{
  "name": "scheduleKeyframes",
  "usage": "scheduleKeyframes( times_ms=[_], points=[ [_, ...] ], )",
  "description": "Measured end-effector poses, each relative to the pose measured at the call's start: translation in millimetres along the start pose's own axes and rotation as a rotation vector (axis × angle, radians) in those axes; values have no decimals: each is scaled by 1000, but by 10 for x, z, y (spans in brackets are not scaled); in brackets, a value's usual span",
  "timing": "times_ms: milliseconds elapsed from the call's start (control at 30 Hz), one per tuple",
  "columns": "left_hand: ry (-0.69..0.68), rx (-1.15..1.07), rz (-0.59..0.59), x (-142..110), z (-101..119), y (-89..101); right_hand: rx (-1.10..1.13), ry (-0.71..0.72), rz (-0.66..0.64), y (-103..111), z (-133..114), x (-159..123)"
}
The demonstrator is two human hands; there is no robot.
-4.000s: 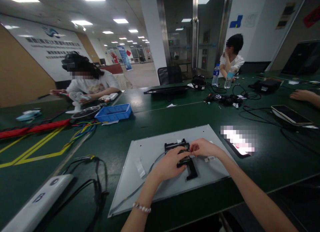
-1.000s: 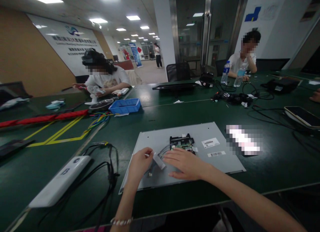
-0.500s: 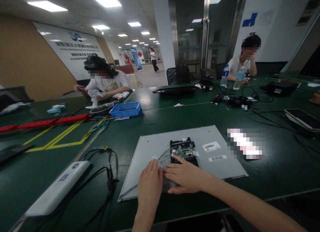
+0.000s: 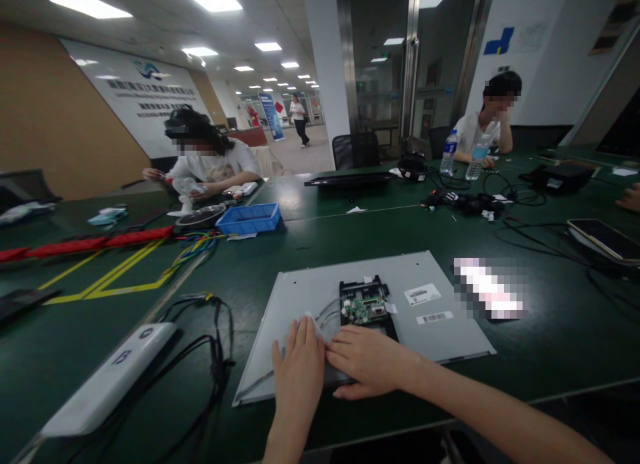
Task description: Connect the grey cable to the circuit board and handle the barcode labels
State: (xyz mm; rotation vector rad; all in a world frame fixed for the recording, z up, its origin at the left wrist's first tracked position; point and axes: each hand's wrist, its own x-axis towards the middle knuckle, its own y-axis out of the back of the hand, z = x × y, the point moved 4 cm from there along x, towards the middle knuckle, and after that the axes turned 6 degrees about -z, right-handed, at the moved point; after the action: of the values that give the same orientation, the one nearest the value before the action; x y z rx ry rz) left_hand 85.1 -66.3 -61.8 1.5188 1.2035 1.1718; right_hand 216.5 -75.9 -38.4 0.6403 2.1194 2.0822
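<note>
A grey metal display panel [image 4: 315, 287] lies back side up on the green table. On it sits a black bracket [image 4: 357, 285] around a green circuit board [image 4: 367, 309]. Thin grey cables [image 4: 327, 309] run from the board toward my left hand [image 4: 299, 364]. That hand rests flat on the panel, fingers stretched out, partly over a whitish piece of film or tape [image 4: 316, 322]. My right hand [image 4: 373, 359] lies palm down just below the board, its fingertips meeting my left hand. Whatever is under both palms is hidden. Another grey cable [image 4: 257, 386] shows at the panel's lower left.
A white power strip [image 4: 113, 377] with black cables [image 4: 217, 347] is on the left. Farther back are a blue bin [image 4: 250, 219], two water bottles [image 4: 479, 159] and tangled black cables [image 4: 465, 201]. A pixelated bright object [image 4: 487, 287] lies right of the panel. Two people sit across the table.
My right index finger has drawn back from the circuit board to lie beside the other fingers. My left hand stays in place, its thumb side slightly shifted. A distant person is walking.
</note>
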Motion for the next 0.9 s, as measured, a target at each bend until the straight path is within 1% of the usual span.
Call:
scheduleKeyframes(
  times_ms=[267,400,467,533,633,733,800,900],
  points=[
    [-61,-12,12,-60,-3,45,-4,23,-7,31,-9,1],
    [-48,-31,7,-46,-15,60,8,46,-3,41,19,-6],
    [-32,-41,-12,-26,-27,65,27,63,20,78,55,-27],
    [-6,-57,-31,-5,-41,68,59,45,75,151,135,-73],
    [31,-76,-35,16,-46,78,107,-95,210,307,362,-214],
    [51,-83,25,15,-29,115,136,-303,312,442,665,-429],
    [46,-90,83,6,-15,157,129,-441,321,491,863,-584],
    [2,-114,161,-20,-3,234,115,-625,245,502,1112,-802]
  ],
)
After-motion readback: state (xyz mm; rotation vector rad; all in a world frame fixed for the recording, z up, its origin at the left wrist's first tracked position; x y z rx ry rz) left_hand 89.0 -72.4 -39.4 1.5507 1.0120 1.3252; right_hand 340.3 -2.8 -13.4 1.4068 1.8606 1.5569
